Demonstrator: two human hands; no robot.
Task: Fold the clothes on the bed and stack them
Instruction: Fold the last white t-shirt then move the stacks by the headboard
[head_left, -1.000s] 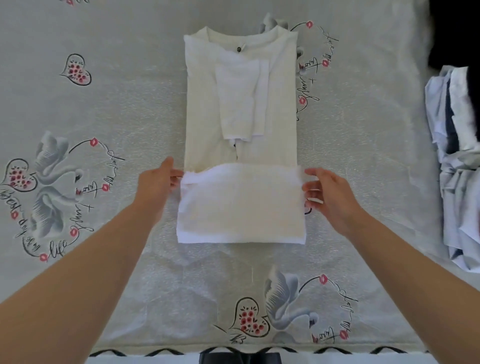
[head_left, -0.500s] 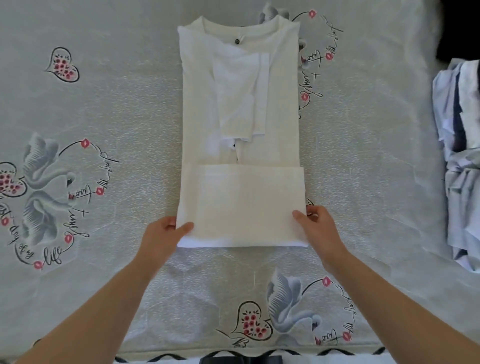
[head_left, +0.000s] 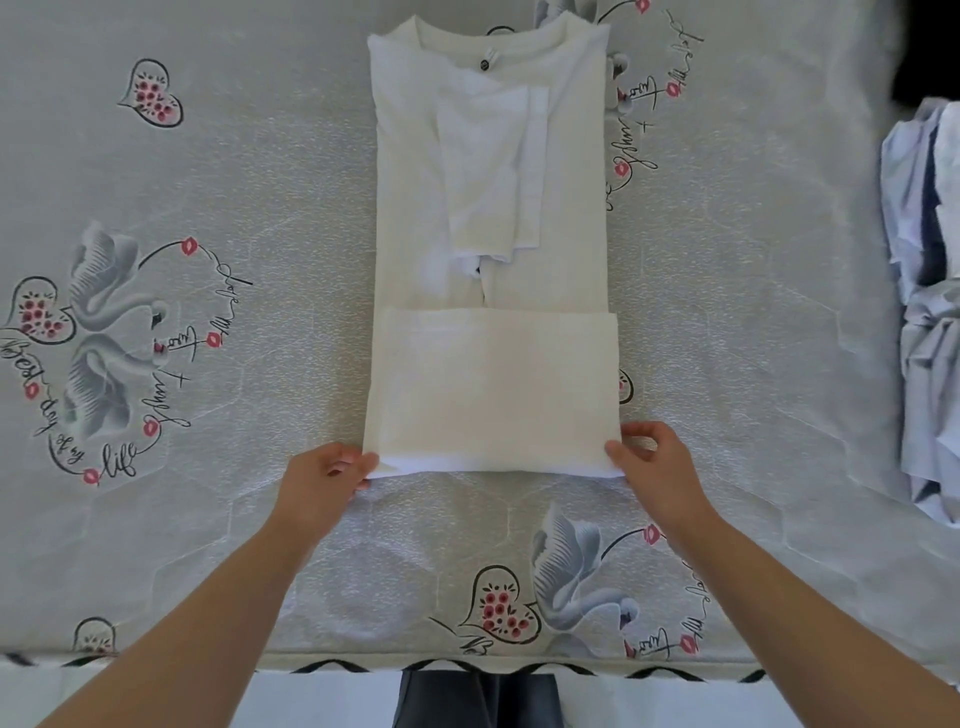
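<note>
A white shirt lies flat in the middle of the bed, collar at the far end, a small dark button showing just below the neckline. The cloth looks like a soft, slightly crinkled cotton; both sides are tucked inward to make a long rectangle, and a folded sleeve lies as a narrower strip down its centre. The hem end is turned up over the body of the shirt, forming a neat, thicker oblong panel at the near end. The left hand grips the near left corner of that panel, thumb on top and fingers curled under the doubled edge; the right hand pinches the near right corner, thumb and fingers closed on the fabric. Beneath the shirt, the bed is covered with a pale grey quilted sheet with a faint pebbly sheen, printed with grey swans, hearts filled with pink flowers, red lips and looping black script. To the right of the shirt, at the bed's edge, a rumpled heap of pale blue and white clothes sits well apart from it. Near the person, the sheet ends in a black zigzag trim.
</note>
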